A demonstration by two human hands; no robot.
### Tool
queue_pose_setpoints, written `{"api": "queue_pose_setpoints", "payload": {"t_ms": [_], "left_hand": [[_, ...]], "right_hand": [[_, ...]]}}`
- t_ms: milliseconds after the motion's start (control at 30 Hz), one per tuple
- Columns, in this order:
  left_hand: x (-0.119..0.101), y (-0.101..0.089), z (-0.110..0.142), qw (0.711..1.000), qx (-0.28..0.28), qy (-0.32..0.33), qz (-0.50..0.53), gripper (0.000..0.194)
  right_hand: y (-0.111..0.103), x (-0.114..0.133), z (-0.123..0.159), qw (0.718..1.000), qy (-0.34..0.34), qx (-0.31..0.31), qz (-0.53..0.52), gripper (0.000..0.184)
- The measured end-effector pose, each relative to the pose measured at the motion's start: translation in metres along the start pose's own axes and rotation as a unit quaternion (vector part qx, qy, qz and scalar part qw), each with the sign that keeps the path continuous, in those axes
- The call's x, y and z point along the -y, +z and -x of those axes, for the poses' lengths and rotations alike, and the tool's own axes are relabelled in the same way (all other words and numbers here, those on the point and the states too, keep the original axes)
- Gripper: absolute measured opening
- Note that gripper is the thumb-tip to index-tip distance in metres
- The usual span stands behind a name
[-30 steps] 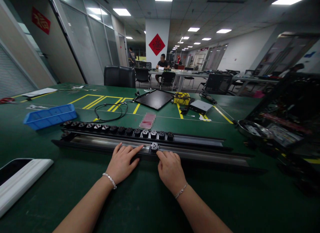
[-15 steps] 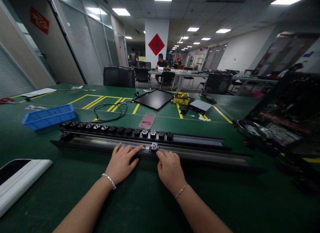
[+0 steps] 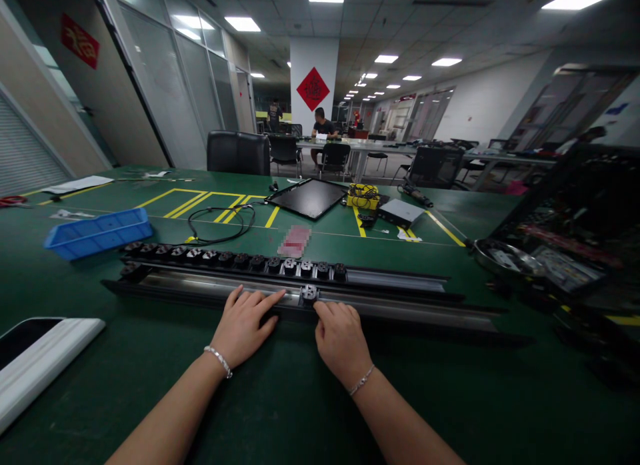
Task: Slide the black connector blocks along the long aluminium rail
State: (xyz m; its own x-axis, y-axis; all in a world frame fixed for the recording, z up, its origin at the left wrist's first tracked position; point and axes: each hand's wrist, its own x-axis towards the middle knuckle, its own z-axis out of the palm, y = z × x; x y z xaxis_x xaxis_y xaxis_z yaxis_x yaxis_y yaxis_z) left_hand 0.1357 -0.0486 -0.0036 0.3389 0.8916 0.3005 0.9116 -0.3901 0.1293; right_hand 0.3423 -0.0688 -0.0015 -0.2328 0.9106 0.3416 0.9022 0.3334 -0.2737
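Note:
A long black channel [image 3: 400, 311] with a bare metal inside lies across the table in front of me. One black socket module [image 3: 309, 294] sits in it near the middle. My left hand [image 3: 246, 325] rests at the channel's near edge with its fingers spread, the index fingertip just left of the module, holding nothing. My right hand [image 3: 343, 338] is closed, fingers curled together, with its fingertips at the module's near right corner; the thumb's tip is partly hidden. Behind it lies a second channel [image 3: 395, 279] with a row of several socket modules [image 3: 257, 262] along its left and middle.
A blue bin [image 3: 100, 233] stands at the left, a white object [image 3: 55, 358] nearer to me. Past the channels lie a black cable [image 3: 223, 238], a black panel [image 3: 311, 197], a yellow basket [image 3: 363, 196] and a grey box [image 3: 401, 212]. A metal bowl [image 3: 483, 257] is at the right.
The socket module in the near channel has shifted very slightly to the right, along with my right fingertips. My left hand has stayed put. A person far back has moved a little.

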Motion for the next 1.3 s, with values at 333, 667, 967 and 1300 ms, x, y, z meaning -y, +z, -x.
{"api": "queue_pose_setpoints", "payload": {"t_ms": [333, 667, 967, 1300], "left_hand": [[0.0007, 0.0019, 0.0003, 1.000, -0.006, 0.001, -0.006, 0.047], [0.0002, 0.0004, 0.0002, 1.000, -0.007, 0.000, -0.001, 0.047], [0.0009, 0.0017, -0.0001, 1.000, -0.009, -0.002, 0.002, 0.047], [0.0001, 0.0015, 0.0004, 1.000, -0.007, 0.001, -0.001, 0.047]], "right_hand": [[-0.0039, -0.0058, 0.0006, 0.998, -0.020, 0.006, 0.053, 0.028], [-0.0051, -0.0090, -0.0012, 0.997, -0.019, 0.016, 0.073, 0.021], [-0.0060, -0.0088, -0.0015, 0.997, -0.012, 0.022, 0.068, 0.021], [-0.0073, -0.0073, 0.0000, 0.997, -0.014, 0.020, 0.078, 0.028]]}}
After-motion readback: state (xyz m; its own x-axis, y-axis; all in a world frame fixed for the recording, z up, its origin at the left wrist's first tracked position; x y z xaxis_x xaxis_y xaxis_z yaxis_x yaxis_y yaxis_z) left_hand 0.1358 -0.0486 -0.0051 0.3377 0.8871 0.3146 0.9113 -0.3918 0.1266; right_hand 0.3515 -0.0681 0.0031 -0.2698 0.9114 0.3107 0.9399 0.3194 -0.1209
